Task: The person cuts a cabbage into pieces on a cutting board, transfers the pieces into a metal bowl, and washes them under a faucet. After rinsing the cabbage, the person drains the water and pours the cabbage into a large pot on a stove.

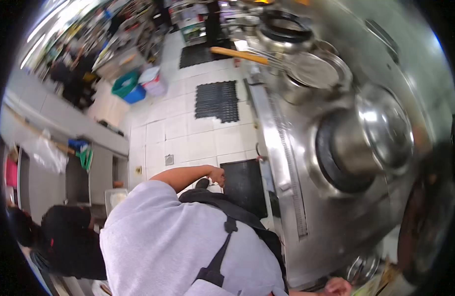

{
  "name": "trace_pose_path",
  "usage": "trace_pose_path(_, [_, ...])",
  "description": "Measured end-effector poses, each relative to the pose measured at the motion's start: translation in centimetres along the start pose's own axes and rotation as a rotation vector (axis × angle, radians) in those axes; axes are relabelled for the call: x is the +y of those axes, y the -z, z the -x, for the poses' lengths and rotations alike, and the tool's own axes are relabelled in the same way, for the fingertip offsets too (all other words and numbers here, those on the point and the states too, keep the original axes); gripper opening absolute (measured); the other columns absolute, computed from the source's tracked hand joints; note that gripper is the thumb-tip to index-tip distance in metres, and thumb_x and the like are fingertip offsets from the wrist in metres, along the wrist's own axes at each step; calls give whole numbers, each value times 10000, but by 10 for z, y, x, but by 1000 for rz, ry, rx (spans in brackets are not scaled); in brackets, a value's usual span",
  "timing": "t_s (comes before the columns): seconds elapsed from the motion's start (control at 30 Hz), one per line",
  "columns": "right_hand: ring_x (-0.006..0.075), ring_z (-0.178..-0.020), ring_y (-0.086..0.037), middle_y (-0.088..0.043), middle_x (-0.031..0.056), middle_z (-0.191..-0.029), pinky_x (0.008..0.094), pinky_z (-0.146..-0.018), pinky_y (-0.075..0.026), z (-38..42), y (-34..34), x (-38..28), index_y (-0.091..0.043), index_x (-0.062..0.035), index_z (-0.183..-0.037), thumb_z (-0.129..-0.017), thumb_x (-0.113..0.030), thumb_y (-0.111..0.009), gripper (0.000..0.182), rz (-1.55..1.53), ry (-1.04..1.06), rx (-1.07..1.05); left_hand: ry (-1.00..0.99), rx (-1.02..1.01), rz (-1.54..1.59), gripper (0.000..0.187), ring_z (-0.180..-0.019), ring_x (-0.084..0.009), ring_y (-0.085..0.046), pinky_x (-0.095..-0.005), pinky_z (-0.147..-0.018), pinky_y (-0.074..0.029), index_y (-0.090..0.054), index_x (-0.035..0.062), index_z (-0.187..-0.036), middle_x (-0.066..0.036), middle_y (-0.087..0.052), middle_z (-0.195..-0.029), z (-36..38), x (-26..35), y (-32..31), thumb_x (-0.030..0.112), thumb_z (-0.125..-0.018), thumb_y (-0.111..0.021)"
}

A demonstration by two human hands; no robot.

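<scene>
Steel desk [306,163] carries pot [370,138] on black ring; strainer [306,69] with wooden handle beyond pot. Co-worker in grey shirt [178,241] stands beside desk, one hand [337,286] at desk edge near pot. Own hands out of view, grip cannot be judged.

White tiled floor [178,133] runs through the kitchen, with black rubber mats [216,101] laid on it. A long steel cooking range [336,207] fills one side. Blue and green tubs [128,88] sit by cluttered shelves under bright strip light.
</scene>
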State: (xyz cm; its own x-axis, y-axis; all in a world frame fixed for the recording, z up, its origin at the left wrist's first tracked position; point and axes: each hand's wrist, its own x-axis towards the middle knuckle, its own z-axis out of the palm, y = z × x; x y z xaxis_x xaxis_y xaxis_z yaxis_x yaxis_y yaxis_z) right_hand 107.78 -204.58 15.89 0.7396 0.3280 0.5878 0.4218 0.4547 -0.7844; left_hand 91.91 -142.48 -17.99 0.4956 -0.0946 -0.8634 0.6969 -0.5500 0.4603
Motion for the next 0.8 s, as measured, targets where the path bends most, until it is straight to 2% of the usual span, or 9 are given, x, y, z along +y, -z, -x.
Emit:
trace_pose_path(0.03, [224,-638,-595,-638,149,-764,334,-561,-459,-11,-1,18,-525,100,-1345,-985,-317,-624,560,-3,-188,-201,-14,38,54,641,-671,-239,-629,-381,-582,-508,-655,35,-1186,-104,-665,-763,8,-22,1,427,-718,-852])
trace_pose_path(0.1, [185,-652,-582,-646,84,-773,275,-567,-441,-57,-102,45,-567,49,-1344,-988,-269,-642,483,68,-576,-208,68,101,142,563,-661,-218,-624,-376,-578,-503,-678,41,-1089,-105,-669,-777,45,-61,3,388,-685,-863])
trace_pose_path(0.17, [160,-701,-582,-657,82,-841,251,-638,-449,-85,-170,87,-607,2,-1326,-989,-318,-649,466,350,-754,-356,-58,330,197,349,-591,-205,-607,-418,-468,-464,-668,71,-940,-53,-623,-686,8,-176,-22,281,-707,-821])
trace_pose_path(0.2, [173,-728,-619,-691,122,-945,298,-701,-494,-95,-211,109,-637,8,-1278,-963,-310,-682,450,349,-787,-407,-15,347,281,316,-614,-228,-637,-438,-497,-504,-700,63,-914,-85,-668,-722,34,-197,-19,237,-683,-829])
trace_pose_path(0.33, [116,-633,-556,-582,38,-745,254,-602,-465,-102,-360,226,-603,59,-1224,-980,-158,-651,330,346,-814,-526,98,672,442,289,-619,-270,-692,-420,-608,-566,-737,32,-766,-134,-706,-680,77,-342,-42,269,-610,-788])
trace_pose_path(0.43, [120,-691,-607,-625,46,-800,272,-633,-509,-110,-483,284,-591,62,-1268,-976,-116,-617,343,411,-884,-896,290,890,307,304,-707,-340,-704,-433,-673,-575,-740,38,-690,-189,-716,-749,116,-431,-75,331,-608,-759])
trace_pose_path(0.53, [133,-669,-606,-661,82,-762,299,-638,-508,-135,-592,317,-634,68,-1235,-924,-87,-650,348,513,-696,-1287,391,927,421,326,-791,-346,-708,-438,-734,-575,-761,44,-744,-190,-726,-802,152,-479,-114,343,-615,-753])
trace_pose_path(0.63, [129,-667,-603,-655,91,-735,309,-633,-500,-158,-682,347,-648,59,-1225,-903,-77,-657,350,551,-494,-1345,429,945,705,331,-773,-314,-714,-427,-728,-574,-767,49,-752,-171,-732,-791,181,-502,-142,348,-609,-763])
trace_pose_path(0.8, [178,-616,-599,-637,152,-687,336,-610,-497,-182,-813,377,-655,77,-1178,-859,-78,-664,354,653,-211,-1547,425,996,1179,243,-555,-244,-654,-410,-534,-541,-726,-3,-683,-142,-690,-638,147,-504,-155,231,-627,-756])
